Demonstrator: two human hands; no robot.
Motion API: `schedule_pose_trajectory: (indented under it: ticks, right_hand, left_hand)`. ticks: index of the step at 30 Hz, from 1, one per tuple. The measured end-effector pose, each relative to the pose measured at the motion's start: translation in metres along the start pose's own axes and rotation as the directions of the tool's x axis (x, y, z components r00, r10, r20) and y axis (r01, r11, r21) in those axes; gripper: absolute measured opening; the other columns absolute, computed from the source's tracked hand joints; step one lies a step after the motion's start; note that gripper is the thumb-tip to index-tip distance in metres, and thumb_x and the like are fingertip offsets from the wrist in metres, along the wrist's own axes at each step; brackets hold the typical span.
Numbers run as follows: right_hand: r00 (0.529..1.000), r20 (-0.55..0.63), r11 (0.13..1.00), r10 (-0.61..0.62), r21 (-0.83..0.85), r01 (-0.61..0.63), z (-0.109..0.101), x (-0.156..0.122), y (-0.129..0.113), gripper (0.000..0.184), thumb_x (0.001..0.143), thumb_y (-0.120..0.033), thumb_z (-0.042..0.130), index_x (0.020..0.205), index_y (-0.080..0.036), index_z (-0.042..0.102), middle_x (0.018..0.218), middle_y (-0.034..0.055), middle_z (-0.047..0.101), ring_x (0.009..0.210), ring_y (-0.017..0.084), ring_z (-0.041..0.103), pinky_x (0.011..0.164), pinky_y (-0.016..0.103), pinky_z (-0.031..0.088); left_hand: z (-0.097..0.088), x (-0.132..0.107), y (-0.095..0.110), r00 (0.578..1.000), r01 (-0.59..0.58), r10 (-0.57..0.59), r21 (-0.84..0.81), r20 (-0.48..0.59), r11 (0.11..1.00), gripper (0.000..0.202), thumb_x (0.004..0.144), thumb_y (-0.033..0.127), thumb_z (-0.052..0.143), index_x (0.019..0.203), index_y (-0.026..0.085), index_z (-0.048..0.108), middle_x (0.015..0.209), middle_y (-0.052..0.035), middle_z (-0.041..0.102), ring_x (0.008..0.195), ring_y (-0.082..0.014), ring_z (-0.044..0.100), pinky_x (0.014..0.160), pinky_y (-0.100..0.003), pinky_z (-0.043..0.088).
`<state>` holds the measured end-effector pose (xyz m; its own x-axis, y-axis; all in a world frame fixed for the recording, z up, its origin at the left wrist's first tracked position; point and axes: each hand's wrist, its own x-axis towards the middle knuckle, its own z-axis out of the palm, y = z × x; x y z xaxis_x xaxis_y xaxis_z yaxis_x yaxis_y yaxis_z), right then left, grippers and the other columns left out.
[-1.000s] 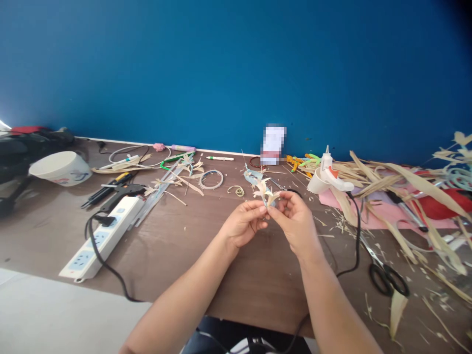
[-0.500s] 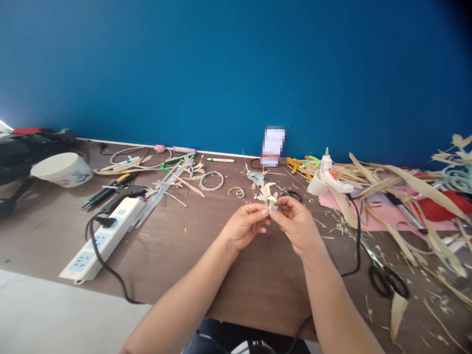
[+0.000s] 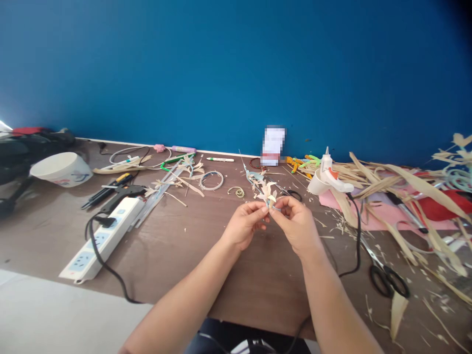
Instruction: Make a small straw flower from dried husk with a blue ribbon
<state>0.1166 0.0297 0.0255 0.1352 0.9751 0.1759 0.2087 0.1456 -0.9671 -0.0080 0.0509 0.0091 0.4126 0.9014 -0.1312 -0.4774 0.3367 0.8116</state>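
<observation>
Between my hands, above the middle of the table, is a small husk flower with pale cream petals and a light blue strip at its base. My left hand pinches the base between thumb and forefinger. From the other side, my right hand closes its thumb and fingers on the same base and the blue strip. The fingertips nearly meet and hide the lower part of the flower. Just behind it lies a light blue stem piece with pale petals.
On the left are a white power strip, a black glue gun and a white bowl. To the right lie a white glue gun in a cup, black-handled scissors and dried husk strips. A ring lies left of centre.
The flower has turned slightly in my fingers, and the blue strip at its base now shows thinner toward my right hand. Both hands stay in nearly the same place.
</observation>
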Motion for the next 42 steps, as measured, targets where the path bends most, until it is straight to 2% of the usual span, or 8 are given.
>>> schedule_pose_trajectory:
  ticks: [7,16,22,28,32,35,38,42]
  right_hand:
    - [0.996,-0.007,0.972,-0.09,-0.219,0.086,0.004,-0.005,-0.008,0.009,0.071,-0.023,0.056,0.069,-0.02,0.048,0.079,0.0018,0.054,0.053,0.01,0.047,0.051,0.025,0.041]
    - [0.987,0.14,0.973,-0.078,-0.205,0.106,0.004,-0.01,-0.019,0.011,0.074,-0.024,0.052,0.064,-0.02,0.048,0.1,0.0053,0.056,0.055,0.01,0.049,0.052,0.025,0.041]
    - [0.964,0.262,0.98,0.054,-0.2,-0.001,0.011,-0.013,-0.023,0.006,0.075,-0.027,0.051,0.076,-0.022,0.049,0.065,-0.0038,0.056,0.042,0.008,0.041,0.043,0.021,0.032]
    - [0.922,0.373,0.99,0.105,-0.131,-0.06,0.009,-0.022,-0.04,0.024,0.074,-0.023,0.052,0.097,-0.022,0.05,0.057,-0.0068,0.047,0.044,0.008,0.04,0.043,0.019,0.033]
    - [0.993,0.116,0.983,0.034,-0.184,-0.012,-0.003,-0.023,-0.045,0.012,0.076,-0.029,0.052,0.079,-0.019,0.057,0.059,-0.0014,0.051,0.051,0.011,0.046,0.046,0.022,0.038]
    - [0.981,-0.06,0.937,-0.183,-0.311,0.156,-0.007,-0.017,-0.043,0.014,0.075,-0.028,0.053,0.086,-0.021,0.058,0.086,0.0055,0.058,0.078,0.019,0.054,0.066,0.03,0.044]
    - [0.964,0.033,0.875,-0.263,-0.412,0.253,-0.005,-0.011,-0.036,0.021,0.072,-0.026,0.055,0.092,-0.022,0.058,0.099,0.0071,0.058,0.094,0.024,0.051,0.079,0.036,0.04]
    - [0.994,0.103,0.913,-0.047,-0.399,0.084,-0.002,-0.01,-0.026,0.011,0.073,-0.031,0.054,0.075,-0.021,0.057,0.063,-0.0003,0.055,0.06,0.016,0.052,0.059,0.028,0.04]
  left_hand:
    - [0.006,-0.001,0.001,0.99,-0.14,0.142,0.101,-0.017,0.985,0.02,0.068,0.032,0.063,0.07,0.013,0.058,0.064,0.0006,0.051,0.055,-0.0058,0.045,0.049,-0.016,0.036]
    - [-0.002,0.001,0.013,0.961,-0.242,0.262,0.194,-0.085,0.951,0.024,0.066,0.037,0.063,0.071,0.014,0.058,0.061,0.0018,0.052,0.052,-0.0069,0.043,0.051,-0.019,0.036]
    - [-0.015,0.003,0.03,0.944,-0.292,0.3,0.076,-0.141,0.953,0.02,0.066,0.033,0.064,0.068,0.015,0.055,0.06,0.0029,0.05,0.049,-0.0055,0.042,0.049,-0.018,0.035]
    - [-0.023,0.004,0.038,0.923,-0.337,0.331,0.0,-0.196,0.941,0.016,0.065,0.026,0.065,0.068,0.015,0.054,0.061,0.003,0.049,0.054,-0.0054,0.045,0.045,-0.015,0.034]
    - [-0.017,0.002,0.033,0.969,-0.222,0.226,0.049,-0.097,0.974,0.018,0.065,0.029,0.065,0.067,0.014,0.054,0.058,0.0031,0.048,0.051,-0.0051,0.043,0.044,-0.015,0.034]
    - [-0.01,-0.002,0.027,0.99,-0.141,0.142,0.12,-0.002,0.983,0.022,0.067,0.033,0.063,0.069,0.013,0.056,0.058,0.002,0.049,0.049,-0.0052,0.043,0.045,-0.016,0.034]
    - [-0.003,-0.006,0.022,0.995,-0.091,0.084,0.152,0.05,0.984,0.026,0.066,0.037,0.063,0.069,0.013,0.057,0.058,0.0016,0.049,0.047,-0.0051,0.041,0.045,-0.017,0.033]
    - [0.001,-0.006,0.02,0.994,-0.103,0.095,0.208,0.045,0.973,0.027,0.065,0.038,0.063,0.068,0.012,0.057,0.061,0.0005,0.049,0.051,-0.006,0.041,0.046,-0.017,0.032]
